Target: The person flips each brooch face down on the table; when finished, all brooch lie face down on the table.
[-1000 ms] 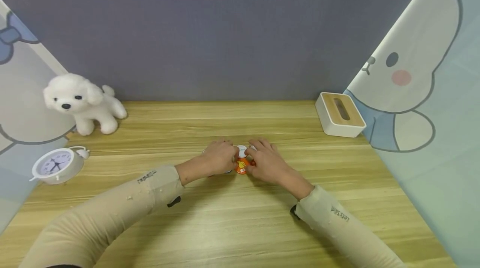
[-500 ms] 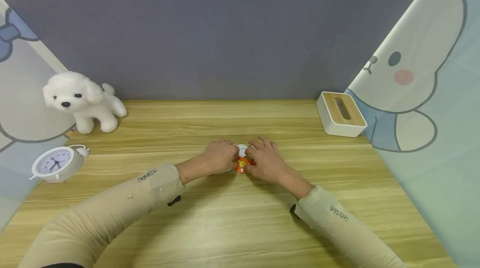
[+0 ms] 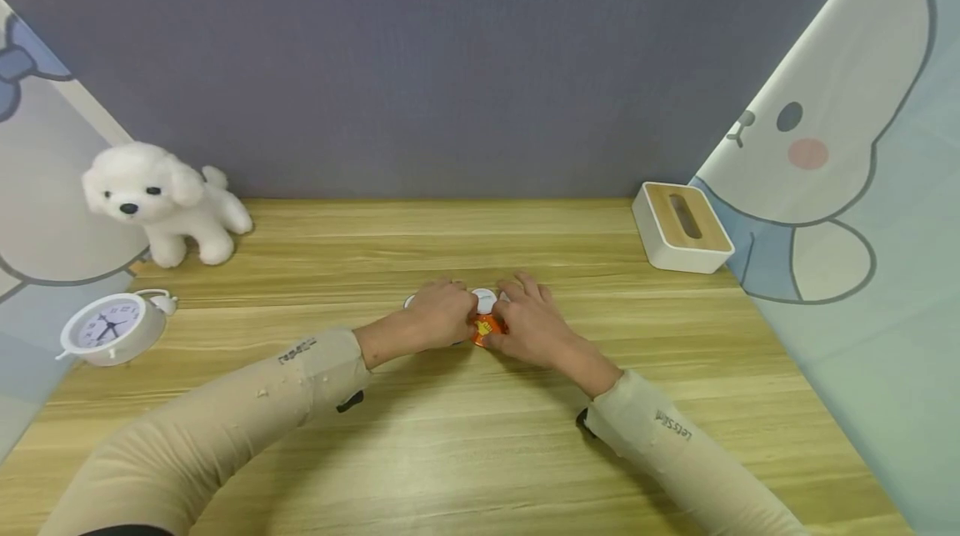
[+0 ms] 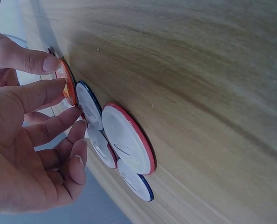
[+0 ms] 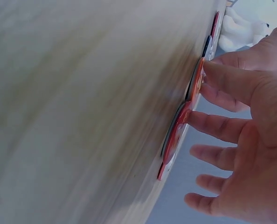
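Note:
An orange badge [image 3: 485, 328] with a yellow print lies flat on the wooden table, between both hands. My left hand [image 3: 442, 315] holds its left side with thumb and index finger; the other fingers are curled near white-backed badges. My right hand [image 3: 538, 326] pinches the right side, its thumb on the near edge of the orange badge [image 5: 196, 86]. Right beside that, a red badge [image 5: 176, 133] lies near the right index fingertip. A white badge [image 3: 484, 300] adjoins the orange one on the far side. In the left wrist view a red-rimmed badge [image 4: 128, 138] and a blue-rimmed badge [image 4: 89, 105] lie close together.
A white toy dog [image 3: 168, 201] and a white alarm clock [image 3: 112, 329] stand at the left. The wood-topped tissue box [image 3: 682, 227] is at the back right. A grey panel [image 3: 450, 69] rises behind the table.
My right hand has shifted slightly left, with its thumb further over the orange badge. The left hand stays almost in place.

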`<action>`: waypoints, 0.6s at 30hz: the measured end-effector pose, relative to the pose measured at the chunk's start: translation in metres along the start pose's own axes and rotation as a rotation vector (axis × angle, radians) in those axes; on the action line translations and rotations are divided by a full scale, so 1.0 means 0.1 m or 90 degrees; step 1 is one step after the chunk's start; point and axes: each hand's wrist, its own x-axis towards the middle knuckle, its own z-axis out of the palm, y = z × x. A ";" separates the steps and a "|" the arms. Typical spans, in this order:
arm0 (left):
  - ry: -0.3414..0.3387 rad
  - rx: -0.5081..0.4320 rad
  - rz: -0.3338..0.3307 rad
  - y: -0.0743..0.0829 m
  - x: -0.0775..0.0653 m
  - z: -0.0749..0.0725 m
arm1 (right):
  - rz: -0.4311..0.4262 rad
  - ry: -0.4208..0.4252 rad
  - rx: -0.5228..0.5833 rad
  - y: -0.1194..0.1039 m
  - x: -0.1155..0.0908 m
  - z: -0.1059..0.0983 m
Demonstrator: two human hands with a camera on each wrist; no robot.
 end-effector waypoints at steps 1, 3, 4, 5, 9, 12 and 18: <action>-0.001 0.001 0.000 0.00 0.00 0.00 | 0.002 -0.004 0.000 0.00 0.00 0.00; -0.002 0.000 0.000 0.00 0.00 0.00 | 0.003 -0.007 0.002 0.00 0.01 0.00; -0.002 -0.003 0.002 0.00 0.00 0.00 | 0.005 -0.009 0.005 0.00 0.01 0.00; -0.002 -0.007 0.005 0.00 -0.01 0.00 | 0.007 -0.013 0.008 0.00 0.01 0.00; 0.001 -0.026 0.023 0.00 -0.02 -0.01 | 0.015 -0.017 0.030 0.00 0.00 -0.02; 0.005 -0.034 0.028 0.00 -0.03 -0.02 | 0.023 -0.017 0.043 0.00 0.01 -0.03; -0.015 -0.074 -0.009 0.01 -0.01 -0.07 | 0.022 -0.003 0.052 0.01 0.00 -0.05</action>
